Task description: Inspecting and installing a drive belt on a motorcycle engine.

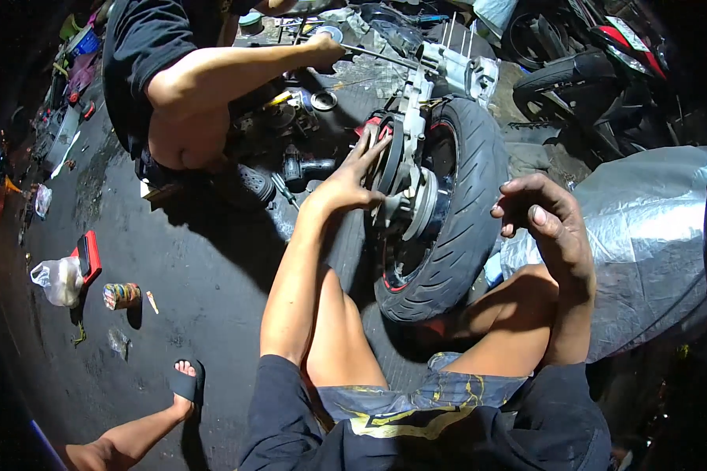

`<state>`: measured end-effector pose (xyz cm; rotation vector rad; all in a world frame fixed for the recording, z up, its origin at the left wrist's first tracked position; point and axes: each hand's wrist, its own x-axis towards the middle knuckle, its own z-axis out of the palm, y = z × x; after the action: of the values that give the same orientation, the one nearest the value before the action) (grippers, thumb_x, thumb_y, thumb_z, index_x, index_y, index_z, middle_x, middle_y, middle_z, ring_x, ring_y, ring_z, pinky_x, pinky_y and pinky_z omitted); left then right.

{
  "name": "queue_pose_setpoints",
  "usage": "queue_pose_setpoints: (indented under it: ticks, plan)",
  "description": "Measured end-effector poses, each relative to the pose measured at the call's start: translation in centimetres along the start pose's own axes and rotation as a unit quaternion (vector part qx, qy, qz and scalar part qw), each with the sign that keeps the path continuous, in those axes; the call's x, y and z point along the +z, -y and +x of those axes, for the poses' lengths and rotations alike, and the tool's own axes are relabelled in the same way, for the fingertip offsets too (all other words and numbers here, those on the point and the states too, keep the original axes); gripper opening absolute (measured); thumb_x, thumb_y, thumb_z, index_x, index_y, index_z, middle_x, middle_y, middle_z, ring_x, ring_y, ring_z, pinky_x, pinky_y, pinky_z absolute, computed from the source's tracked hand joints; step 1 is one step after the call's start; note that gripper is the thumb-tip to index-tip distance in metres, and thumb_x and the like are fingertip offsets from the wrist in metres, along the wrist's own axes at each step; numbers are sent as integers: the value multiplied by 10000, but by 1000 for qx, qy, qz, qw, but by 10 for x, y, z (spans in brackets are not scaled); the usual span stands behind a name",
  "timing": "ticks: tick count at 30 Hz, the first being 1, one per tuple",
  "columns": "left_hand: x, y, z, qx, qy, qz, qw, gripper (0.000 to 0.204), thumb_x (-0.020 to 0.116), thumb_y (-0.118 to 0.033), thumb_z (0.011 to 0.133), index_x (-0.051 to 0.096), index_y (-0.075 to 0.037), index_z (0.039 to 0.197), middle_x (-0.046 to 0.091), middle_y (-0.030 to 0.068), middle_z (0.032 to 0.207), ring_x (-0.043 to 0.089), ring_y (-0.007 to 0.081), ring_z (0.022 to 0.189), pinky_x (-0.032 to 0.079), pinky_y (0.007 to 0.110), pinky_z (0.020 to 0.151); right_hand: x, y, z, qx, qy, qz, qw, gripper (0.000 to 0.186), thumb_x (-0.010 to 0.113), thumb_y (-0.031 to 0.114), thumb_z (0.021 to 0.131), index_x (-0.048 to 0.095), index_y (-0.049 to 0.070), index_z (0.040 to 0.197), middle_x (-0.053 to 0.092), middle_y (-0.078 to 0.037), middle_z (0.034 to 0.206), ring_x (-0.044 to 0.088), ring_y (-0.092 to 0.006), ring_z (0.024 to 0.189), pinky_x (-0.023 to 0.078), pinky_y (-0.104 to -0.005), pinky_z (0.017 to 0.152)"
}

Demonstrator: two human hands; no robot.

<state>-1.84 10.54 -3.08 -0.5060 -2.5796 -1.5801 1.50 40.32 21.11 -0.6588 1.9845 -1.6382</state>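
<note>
A motorcycle rear wheel with a black tire (475, 212) stands upright between my legs, and a grey metal engine case (411, 118) is joined to its left side. My left hand (357, 173) lies against the near left side of this assembly, fingers stretched toward a red part and thumb by the round metal hub (426, 204). A black belt-like band (393, 153) runs just right of those fingers. My right hand (548, 220) is raised right of the tire, fingers loosely curled and apart, with nothing visible in it. Both hands look smudged with dark grime.
A co-worker's arm (251, 71) reaches to a rod by the engine. A power drill (306, 166) lies on the floor. A silver cover (644, 228) drapes something at right, below a parked motorcycle (581, 78). A can (122, 296), plastic bag (57, 282) and another person's sandaled foot (184, 381) are left.
</note>
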Motion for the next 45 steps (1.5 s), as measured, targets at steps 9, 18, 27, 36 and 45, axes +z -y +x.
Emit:
queue_pose_setpoints:
  ticks: [9, 18, 27, 36, 45]
  plan:
    - [11, -5, 8, -87, -88, 52, 991, 663, 876, -343, 722, 689, -67, 1295, 275, 222, 1655, 340, 498, 1465, 321, 464, 1214, -3, -1, -7, 4, -19, -3, 1000, 456, 641, 314, 968, 631, -30, 1268, 713, -137, 1055, 657, -135, 898, 532, -279, 843]
    - [9, -41, -4, -244, -110, 60, 962, 501, 844, -128, 617, 747, -67, 1105, 758, 198, 1014, 741, 354, 970, 575, 437, 864, 1, 4, -8, 28, -28, -23, 999, 527, 658, 384, 926, 616, -32, 1246, 697, -152, 1022, 642, -166, 863, 525, -304, 821]
    - [17, -32, 5, -159, -181, -98, 966, 422, 785, 45, 731, 698, 22, 1143, 767, 193, 947, 758, 239, 845, 573, 351, 792, 3, 3, -8, 6, -20, -19, 1000, 501, 651, 363, 942, 616, -33, 1247, 694, -145, 1030, 651, -165, 897, 530, -307, 829]
    - [32, -2, 6, -107, -168, 15, 980, 440, 793, 26, 756, 698, 23, 1185, 756, 208, 1057, 747, 255, 954, 558, 346, 870, 0, 3, -7, 10, 6, -9, 1000, 455, 658, 290, 951, 637, -58, 1244, 666, -139, 1172, 680, -199, 1064, 552, -300, 865]
    - [43, -25, 6, -91, -242, 96, 961, 387, 698, 40, 758, 727, -9, 1140, 715, 257, 1010, 704, 431, 960, 567, 460, 832, 1, 3, -6, 9, 11, -3, 1000, 453, 665, 273, 952, 631, -54, 1264, 664, -148, 1199, 680, -212, 1084, 556, -309, 879]
